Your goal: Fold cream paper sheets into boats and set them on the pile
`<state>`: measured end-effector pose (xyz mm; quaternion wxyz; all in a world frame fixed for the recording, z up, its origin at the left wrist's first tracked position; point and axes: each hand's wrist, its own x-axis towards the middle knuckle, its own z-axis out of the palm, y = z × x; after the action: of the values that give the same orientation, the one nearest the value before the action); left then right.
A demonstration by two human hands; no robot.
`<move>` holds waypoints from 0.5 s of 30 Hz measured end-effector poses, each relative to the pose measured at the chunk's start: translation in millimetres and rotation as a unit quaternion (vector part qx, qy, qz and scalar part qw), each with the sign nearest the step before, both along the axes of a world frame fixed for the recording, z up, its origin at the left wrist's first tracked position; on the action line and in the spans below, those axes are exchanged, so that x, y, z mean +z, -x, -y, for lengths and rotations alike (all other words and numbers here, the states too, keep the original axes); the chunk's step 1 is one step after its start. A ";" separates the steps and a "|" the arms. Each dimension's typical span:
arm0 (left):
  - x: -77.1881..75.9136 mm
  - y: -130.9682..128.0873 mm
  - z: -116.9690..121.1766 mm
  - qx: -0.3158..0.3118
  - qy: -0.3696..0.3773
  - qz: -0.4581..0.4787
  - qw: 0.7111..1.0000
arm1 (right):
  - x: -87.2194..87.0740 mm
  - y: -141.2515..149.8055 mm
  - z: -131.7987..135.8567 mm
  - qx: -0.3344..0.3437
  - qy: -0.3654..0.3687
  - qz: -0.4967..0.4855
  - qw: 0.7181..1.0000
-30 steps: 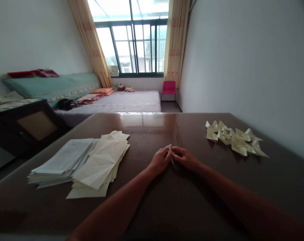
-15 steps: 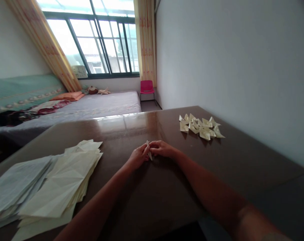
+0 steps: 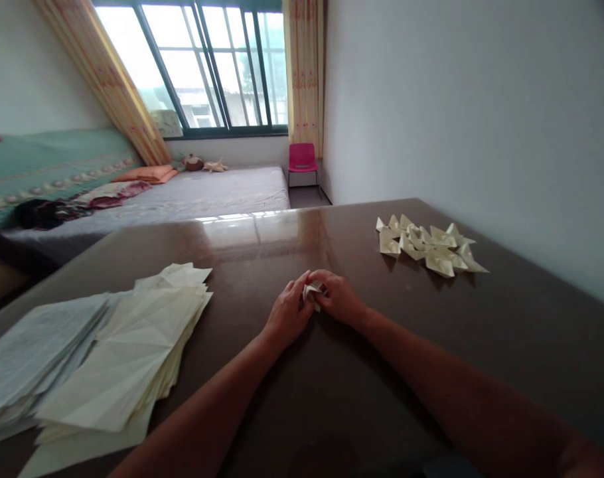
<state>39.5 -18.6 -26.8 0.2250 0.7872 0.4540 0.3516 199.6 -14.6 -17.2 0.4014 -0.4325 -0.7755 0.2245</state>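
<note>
A small piece of folded cream paper (image 3: 311,290) is between my hands, just above the brown table (image 3: 262,398). My left hand (image 3: 288,311) pinches its left side, thumb and fingers closed on it. On the other side, my right hand (image 3: 339,297) grips the paper with bent fingers. Much of the fold is covered by my fingers. Several pointed folded paper pieces (image 3: 440,260) of the same cream colour stand grouped at the table's far right.
Creased cream sheets (image 3: 127,352) lie stacked at the left, overlapping a pile of greyish paper (image 3: 38,358). Beyond the table are a bed (image 3: 232,189) and a pink chair (image 3: 302,158) under the window. A white wall (image 3: 456,119) runs along the right.
The folded paper has turned from a thin, edge-on shape to a wider, opened one between my fingers. My hands have closed in around it. The camera view has tilted down and shifted left.
</note>
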 end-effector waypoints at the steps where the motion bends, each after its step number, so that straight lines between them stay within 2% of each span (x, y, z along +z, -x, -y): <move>1: 0.7 -0.8 0.1 0.000 0.003 0.007 1.000 | -0.6 -0.5 -0.1 -0.010 -0.005 0.003 1.000; 5: 2.9 -3.0 0.0 0.001 0.039 0.051 0.998 | -2.2 -3.4 -0.4 -0.022 -0.002 0.004 1.000; 9: 1.8 -0.6 -4.4 0.007 0.063 0.095 0.993 | -4.0 -4.8 -3.4 -0.025 0.034 -0.032 0.999; 12: 2.1 3.0 -9.4 0.030 0.028 0.072 0.997 | -5.4 -4.9 -6.2 -0.019 0.056 -0.053 0.997; 15: 5.2 5.9 -12.0 0.048 0.000 0.020 0.999 | -6.3 -6.0 -8.2 -0.001 0.042 -0.061 0.997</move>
<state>33.6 -6.6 -21.6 0.2168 0.7572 0.4870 0.3774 205.6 -6.4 -23.5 0.4295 -0.4352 -0.7392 0.2824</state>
